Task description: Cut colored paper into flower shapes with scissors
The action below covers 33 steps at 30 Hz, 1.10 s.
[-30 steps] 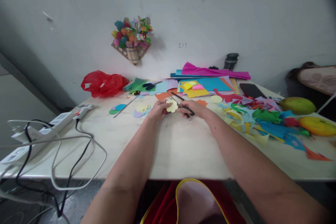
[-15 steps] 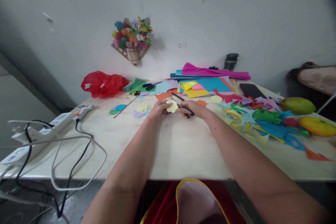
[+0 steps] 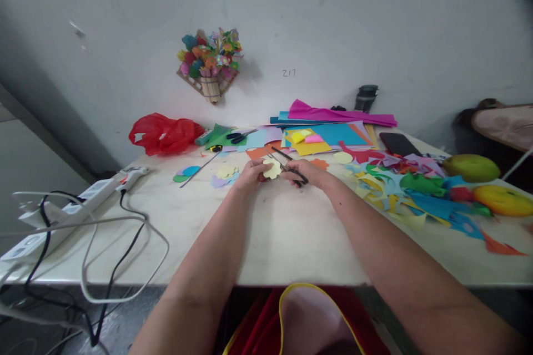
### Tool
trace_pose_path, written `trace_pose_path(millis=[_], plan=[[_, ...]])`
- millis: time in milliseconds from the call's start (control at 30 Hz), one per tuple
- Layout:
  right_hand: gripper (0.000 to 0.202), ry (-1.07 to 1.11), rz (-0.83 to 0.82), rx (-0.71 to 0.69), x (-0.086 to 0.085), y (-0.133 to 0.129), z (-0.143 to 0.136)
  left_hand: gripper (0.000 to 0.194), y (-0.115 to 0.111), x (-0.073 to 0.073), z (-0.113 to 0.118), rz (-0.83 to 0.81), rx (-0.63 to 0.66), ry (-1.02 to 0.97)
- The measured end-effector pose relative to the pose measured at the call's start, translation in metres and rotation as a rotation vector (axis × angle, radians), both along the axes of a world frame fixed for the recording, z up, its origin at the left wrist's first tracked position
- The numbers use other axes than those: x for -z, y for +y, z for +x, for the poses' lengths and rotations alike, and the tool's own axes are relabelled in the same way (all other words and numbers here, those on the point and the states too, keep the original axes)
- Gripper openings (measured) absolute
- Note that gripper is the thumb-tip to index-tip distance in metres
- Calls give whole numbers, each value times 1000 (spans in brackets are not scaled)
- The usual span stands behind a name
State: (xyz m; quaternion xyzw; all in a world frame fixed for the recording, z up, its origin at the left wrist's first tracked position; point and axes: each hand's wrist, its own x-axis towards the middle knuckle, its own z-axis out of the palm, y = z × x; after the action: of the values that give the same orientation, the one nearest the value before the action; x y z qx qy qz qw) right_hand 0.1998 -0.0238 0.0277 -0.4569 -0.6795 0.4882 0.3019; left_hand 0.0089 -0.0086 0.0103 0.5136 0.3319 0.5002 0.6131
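Note:
Between finger and thumb, my left hand (image 3: 252, 172) pinches a pale yellow paper flower (image 3: 272, 168) with a scalloped edge. My right hand (image 3: 307, 171) is closed round the dark handles of a pair of scissors (image 3: 283, 161). The scissor blades are spread apart and point away to the upper left, beside the flower's right edge. Whether they touch the paper I cannot tell. An orange paper flower (image 3: 319, 164) lies just beyond my right hand. To the left of my left hand are pale yellow paper flower shapes (image 3: 227, 171) on lilac and blue pieces.
Coloured paper scraps (image 3: 416, 177) cover the right side, near two mangoes (image 3: 499, 199) and a phone (image 3: 400, 144). Paper sheets (image 3: 328, 136), another pair of scissors (image 3: 237, 137) and a red plastic bag (image 3: 166, 133) lie at the back. A power strip (image 3: 62, 219) with cables occupies the left.
The paper flower has shifted very slightly to the left in my left hand. Both hands stay in nearly the same place, and the scissors remain spread.

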Motion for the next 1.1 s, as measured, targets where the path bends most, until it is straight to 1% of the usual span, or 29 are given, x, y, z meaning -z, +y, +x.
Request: trace_pose_path(millis=[133, 300, 433, 633, 800, 967, 1100], plan=[[33, -13, 3, 22, -6, -5, -2, 29, 0, 0, 0, -7, -23, 1], [32, -26, -8, 43, -10, -9, -3, 30, 0, 0, -1, 1, -9, 7], [32, -16, -8, 47, -8, -6, -3, 29, 1, 1, -1, 13, -26, 21], [31, -14, -20, 47, -4, -2, -2, 31, 0, -1, 0, 7, -48, -25], [32, -29, -11, 58, -6, -4, -2, 30, -1, -2, 1, -8, -65, -45], [31, -38, -7, 66, -7, -5, -3, 36, 1, 0, 1, -4, -53, -77], [30, -31, -9, 64, -6, -3, -2, 39, 1, 1, 1, -12, -91, -105]])
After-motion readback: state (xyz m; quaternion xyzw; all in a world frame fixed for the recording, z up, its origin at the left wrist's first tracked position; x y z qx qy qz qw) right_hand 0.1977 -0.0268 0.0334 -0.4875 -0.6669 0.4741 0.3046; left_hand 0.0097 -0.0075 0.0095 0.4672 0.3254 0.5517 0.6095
